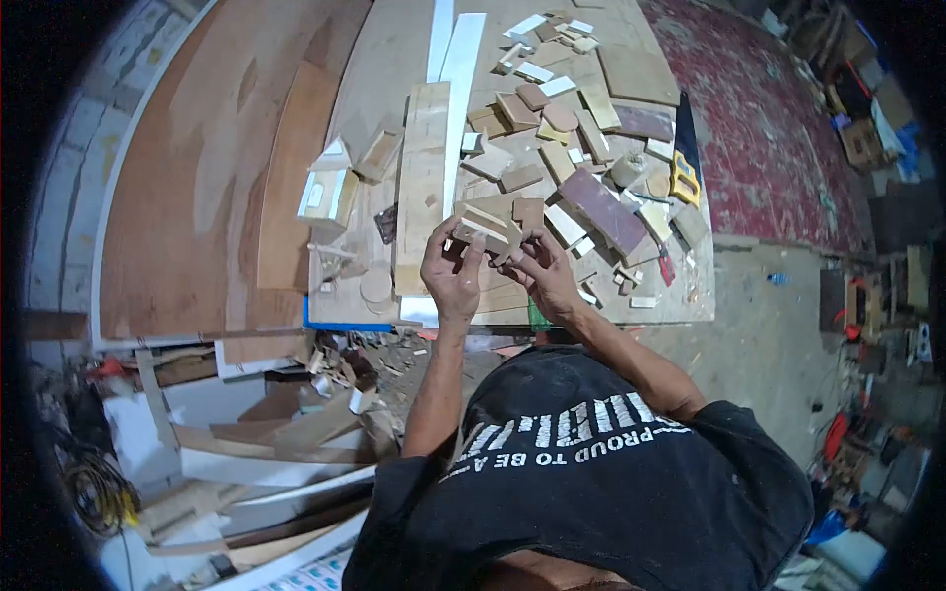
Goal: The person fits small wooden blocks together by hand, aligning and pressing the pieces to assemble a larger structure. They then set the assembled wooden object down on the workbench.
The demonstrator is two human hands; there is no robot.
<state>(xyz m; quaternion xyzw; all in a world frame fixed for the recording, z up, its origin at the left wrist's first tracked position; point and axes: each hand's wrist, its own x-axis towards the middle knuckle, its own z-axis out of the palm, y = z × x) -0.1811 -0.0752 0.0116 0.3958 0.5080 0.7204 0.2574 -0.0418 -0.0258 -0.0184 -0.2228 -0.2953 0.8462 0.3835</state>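
Above the near edge of the workbench, my left hand (455,271) is closed on the left end of a small wooden piece (485,229) with a raised edge. On the other side, my right hand (544,276) pinches the lower right part of the same piece. A small brown block (528,213) shows just above my right fingers; whether it is joined to the piece I cannot tell. Left of my hands lies a long pale board (424,177). To the right rests a dark brown board (601,212) among wood offcuts.
A small house-shaped wooden piece (328,197) stands at the bench's left. A yellow-handled saw (685,179) and a red-handled tool (666,266) lie on the right. Large plywood sheets (197,187) are at the left, and scrap boards (266,438) are piled below them.
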